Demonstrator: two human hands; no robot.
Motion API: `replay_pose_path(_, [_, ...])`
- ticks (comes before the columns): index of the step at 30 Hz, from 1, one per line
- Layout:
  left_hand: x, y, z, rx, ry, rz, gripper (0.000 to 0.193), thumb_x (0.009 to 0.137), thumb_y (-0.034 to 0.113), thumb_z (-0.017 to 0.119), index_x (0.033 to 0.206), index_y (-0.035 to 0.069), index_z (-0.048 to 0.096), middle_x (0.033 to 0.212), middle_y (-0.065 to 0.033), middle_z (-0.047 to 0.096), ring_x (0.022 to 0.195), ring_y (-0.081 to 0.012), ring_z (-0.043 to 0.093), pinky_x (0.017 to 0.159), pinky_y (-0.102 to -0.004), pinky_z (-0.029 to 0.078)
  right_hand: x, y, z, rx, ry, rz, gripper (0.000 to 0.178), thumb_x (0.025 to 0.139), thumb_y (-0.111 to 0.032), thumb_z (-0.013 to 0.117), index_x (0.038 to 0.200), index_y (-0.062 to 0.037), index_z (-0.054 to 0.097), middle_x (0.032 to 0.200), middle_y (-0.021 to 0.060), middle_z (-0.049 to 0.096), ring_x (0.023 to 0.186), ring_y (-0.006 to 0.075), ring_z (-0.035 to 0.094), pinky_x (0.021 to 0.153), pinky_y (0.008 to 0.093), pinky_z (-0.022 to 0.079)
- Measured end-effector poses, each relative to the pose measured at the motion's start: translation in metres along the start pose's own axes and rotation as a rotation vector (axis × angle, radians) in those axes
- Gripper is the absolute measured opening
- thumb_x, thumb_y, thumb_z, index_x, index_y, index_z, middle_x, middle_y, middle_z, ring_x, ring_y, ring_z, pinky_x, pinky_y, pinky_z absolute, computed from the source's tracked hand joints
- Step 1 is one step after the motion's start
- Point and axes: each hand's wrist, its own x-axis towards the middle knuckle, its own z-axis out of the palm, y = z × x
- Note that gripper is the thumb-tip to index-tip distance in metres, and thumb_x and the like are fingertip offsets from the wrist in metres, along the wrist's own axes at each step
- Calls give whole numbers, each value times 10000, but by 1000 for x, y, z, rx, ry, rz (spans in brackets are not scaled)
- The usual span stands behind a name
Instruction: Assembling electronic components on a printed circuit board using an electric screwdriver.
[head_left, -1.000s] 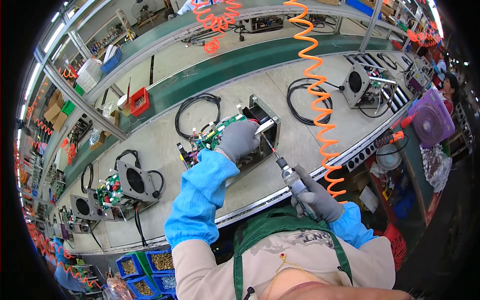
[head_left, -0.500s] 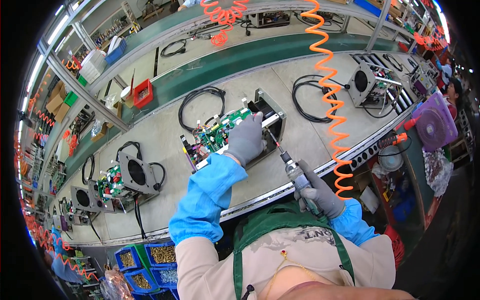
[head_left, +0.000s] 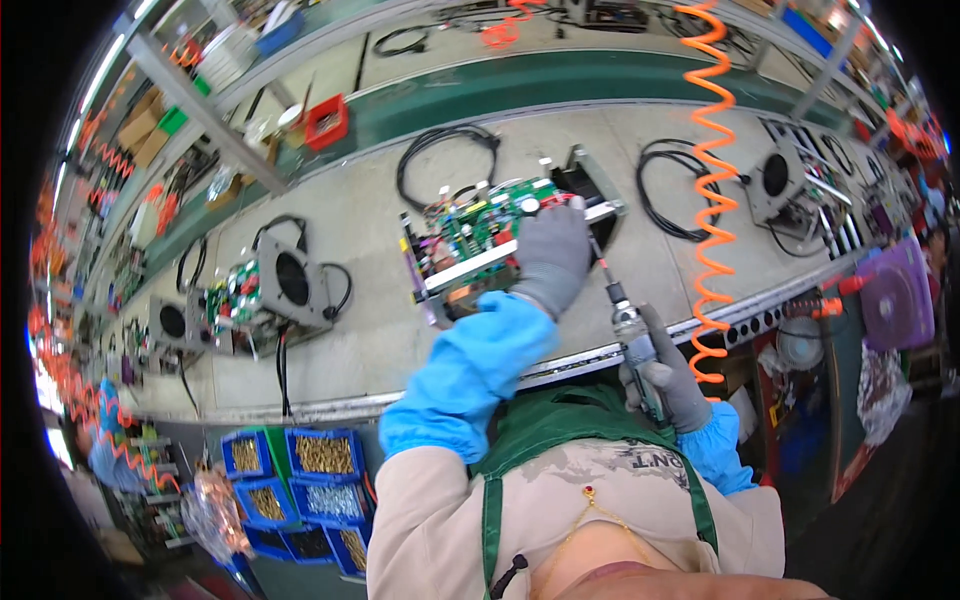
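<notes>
A circuit board unit (head_left: 480,222) lies before me on the bench, its green board set in a metal frame with a silver rail along the near side. My left hand (head_left: 553,255), in a grey glove, grips the unit near its right end. Those fingers curl over the board and rail, and the fingertips are partly hidden. In my right hand (head_left: 672,378), also gloved, is a power screwdriver (head_left: 632,335). Its long bit slants up and left to the rail's right end, close beside my left hand. Whether the bit touches a screw cannot be made out.
Black cables (head_left: 447,165) lie coiled behind the unit. Another fan unit (head_left: 290,278) stands left, and one (head_left: 775,177) right. An orange coiled hose (head_left: 710,200) hangs on the right. Blue bins (head_left: 325,455) of small metal parts sit lower left; a red bin (head_left: 326,122) stands farther back.
The whole view has shifted, so the bench things appear farther right. My left hand stays on the unit, and the screwdriver bit remains by the rail's right end.
</notes>
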Motion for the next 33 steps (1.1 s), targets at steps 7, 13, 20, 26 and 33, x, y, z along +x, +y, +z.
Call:
replay_pose_path(7, [3,8,14,-102,122,-74,125,820,185,536,913,133,601,779,-16,581,754,-181,575,610,-364,394,3,1,-1,-124,45,-6,973,690,-313,679,1490,-220,133,786,106,541,520,154,560,460,274,508])
replay_pose_path(13, [-2,4,15,-114,160,-59,182,834,176,526,987,99,591,792,-28,571,761,-182,569,614,-355,389,6,3,-3,-133,24,-6,926,712,-237,638,1490,-258,136,786,111,552,525,148,565,469,284,516])
replay_pose_path(20, [-67,1,3,-589,355,167,534,755,170,600,1251,26,461,1234,-184,449,1127,-328,471,979,-446,389,0,17,-9,-14,-4,-112,909,744,-386,699,1466,-186,184,798,93,538,478,143,529,412,270,487])
replay_pose_path(26, [-230,-74,8,-873,-131,-733,193,757,142,622,929,52,620,901,-186,616,882,-368,592,782,-422,477,4,29,-49,113,-285,105,865,668,-452,781,1289,0,383,736,108,553,482,156,543,381,262,439])
replay_pose_path(33, [-405,-227,-59,393,310,-1155,218,875,225,551,958,42,634,893,-146,615,840,-317,582,793,-417,465,43,42,-14,-12,-453,326,697,670,-498,743,1087,-10,468,763,113,584,499,140,556,400,246,452])
